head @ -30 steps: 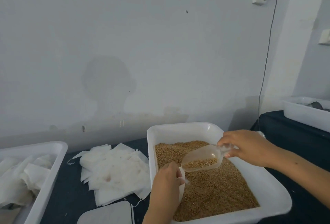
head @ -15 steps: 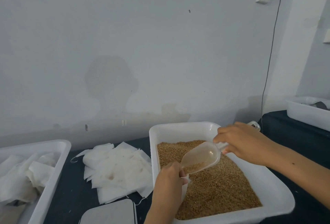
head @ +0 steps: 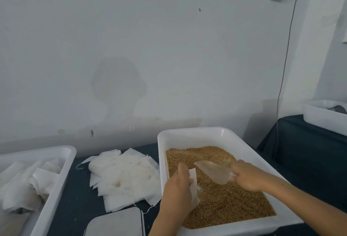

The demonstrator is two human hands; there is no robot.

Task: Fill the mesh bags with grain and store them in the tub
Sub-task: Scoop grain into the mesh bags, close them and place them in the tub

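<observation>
A white tub (head: 210,132) in front of me holds golden grain (head: 225,203). My left hand (head: 178,192) grips a small white mesh bag (head: 194,185) upright over the grain at the tub's left side. My right hand (head: 249,176) holds a clear plastic scoop (head: 214,171) by its handle, low over the grain, its mouth pointing left toward the bag; no grain shows inside it. A loose pile of empty white mesh bags (head: 124,177) lies on the dark table left of the tub. Another white tub (head: 56,175) at the far left holds bags (head: 26,185).
A flat grey scale (head: 116,222) lies at the near edge between the two tubs. A third white tub (head: 323,117) stands on a dark table at the right. A cable (head: 285,62) hangs down the wall from a socket. The wall is close behind the tubs.
My right hand has dropped with the scoop from above the bag's mouth down to the grain, and the grain seen in the scoop before is gone. My left hand keeps holding the bag.
</observation>
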